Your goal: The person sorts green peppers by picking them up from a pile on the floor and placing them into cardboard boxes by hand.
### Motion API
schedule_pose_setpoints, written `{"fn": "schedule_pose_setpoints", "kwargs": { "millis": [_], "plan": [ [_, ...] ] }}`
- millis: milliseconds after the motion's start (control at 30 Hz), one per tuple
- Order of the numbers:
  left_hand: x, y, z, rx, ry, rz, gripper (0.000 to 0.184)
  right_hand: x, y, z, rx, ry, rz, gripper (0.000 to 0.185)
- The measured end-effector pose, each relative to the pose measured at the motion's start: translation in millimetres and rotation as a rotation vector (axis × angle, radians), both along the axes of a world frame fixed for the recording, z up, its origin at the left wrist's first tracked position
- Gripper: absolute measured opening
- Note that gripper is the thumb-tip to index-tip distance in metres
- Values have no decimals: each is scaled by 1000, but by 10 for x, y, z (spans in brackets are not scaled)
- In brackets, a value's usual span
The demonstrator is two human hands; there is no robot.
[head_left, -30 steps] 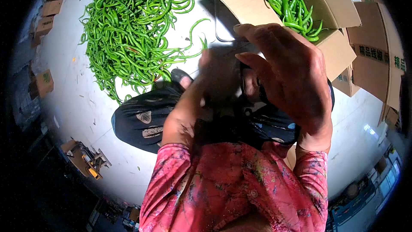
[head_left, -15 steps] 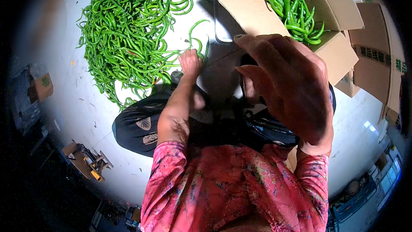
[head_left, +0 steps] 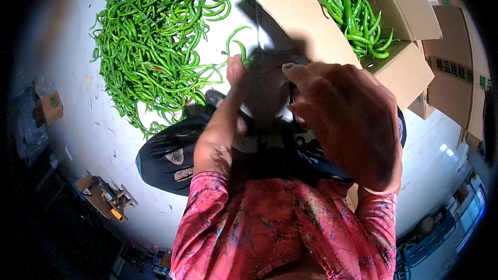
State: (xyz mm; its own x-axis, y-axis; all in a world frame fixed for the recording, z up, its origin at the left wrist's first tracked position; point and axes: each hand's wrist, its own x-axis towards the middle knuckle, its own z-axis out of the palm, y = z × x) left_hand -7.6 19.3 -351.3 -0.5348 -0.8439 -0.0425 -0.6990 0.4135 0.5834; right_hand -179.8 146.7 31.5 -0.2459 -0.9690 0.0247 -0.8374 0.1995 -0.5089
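Note:
My left hand (head_left: 235,74) is low over the white floor, between the big pile of green chili peppers (head_left: 150,41) and the open cardboard box. Its fingers look drawn together; what is in them, if anything, is hidden by shadow and blur. Just beyond the fingertips lies a loose curved chili pepper (head_left: 241,52). Raised close to the camera, my right hand (head_left: 347,119) is large and dark, with thumb and forefinger apart and nothing visible between them. Behind it stands the cardboard box (head_left: 290,0), partly filled with green chili peppers (head_left: 353,18).
More printed cardboard boxes (head_left: 451,67) stand at the right. A small carton (head_left: 51,108) sits at the far left. Farther back on the left is a brown box with tools (head_left: 106,197) on the floor. My knee (head_left: 166,158) borders the pile.
My left hand has shifted slightly right, away from the pile's edge. My right hand has dropped a little, and the gap between thumb and forefinger looks narrower. The loose chili peppers appear to lie still.

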Motion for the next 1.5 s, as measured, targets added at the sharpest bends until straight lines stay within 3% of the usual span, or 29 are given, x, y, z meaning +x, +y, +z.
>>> {"fn": "schedule_pose_setpoints", "kwargs": {
  "millis": [233, 300, 367, 467, 567, 667, 700, 767, 833, 867, 1000, 1133, 1233, 1333, 1367, 1400, 1433, 1500],
  "plan": [
    [-367, -661, 15, 25, -81, 113, 44, 86, -9, -13, 142, 137, 37, 39],
    [-179, -857, -701, -65, -268, 79, 38, 66, -49, 17, 181, 103, 73, 40],
    [-164, -913, -735, -51, -371, 67, 31, 61, -45, -4, 150, 55, 91, 39],
    [-147, -973, -717, 96, -340, 98, 32, 40, -35, -102, 63, 75, 125, 38],
    [-195, -937, -452, 27, -244, 132, 33, 46, -54, -19, 116, 64, 119, 39],
    [-280, -1205, -161, 276, -166, 217, 34, 57, -49, 20, 134, 84, 146, 38],
    [-220, -1353, -287, 404, -10, 240, 39, 62, -44, 16, 131, 80, 152, 37],
    [-263, -1531, -101, 796, 283, 377, 45, 66, -32, -5, 113, 86, 157, 34],
    [-361, -1617, 583, 1063, 494, 373, 45, 68, -17, -63, 82, 102, 156, 31],
    [-391, -1644, 882, 1080, 499, 343, 31, 60, -19, -83, 70, 117, 176, 29],
    [-394, -1715, 1783, 1132, 568, 41, 35, 21, -4, -80, -26, 66, 190, 24],
    [-346, -1334, 2705, 1126, 657, -76, 36, 46, -26, -220, -200, -96, 91, 25],
    [-225, -943, 3096, 1065, 667, -35, 43, 95, -94, -217, -365, -125, 73, 19],
    [-86, -637, 3301, 1089, 787, 30, 49, 137, -121, -26, -387, -386, 236, 16],
    [-27, -560, 3368, 1097, 782, 46, 48, 169, -119, 80, -523, -405, 328, 16],
    [20, -502, 3426, 1103, 777, 66, 47, 294, -7, 271, -493, -670, 200, 21],
    [55, -453, 3447, 1102, 798, 64, 48, 463, 85, 310, -651, -670, 83, 20],
    [132, -426, 3331, 1111, 844, 69, 47, 684, 291, 468, -766, -567, 167, 19]
  ]
}}
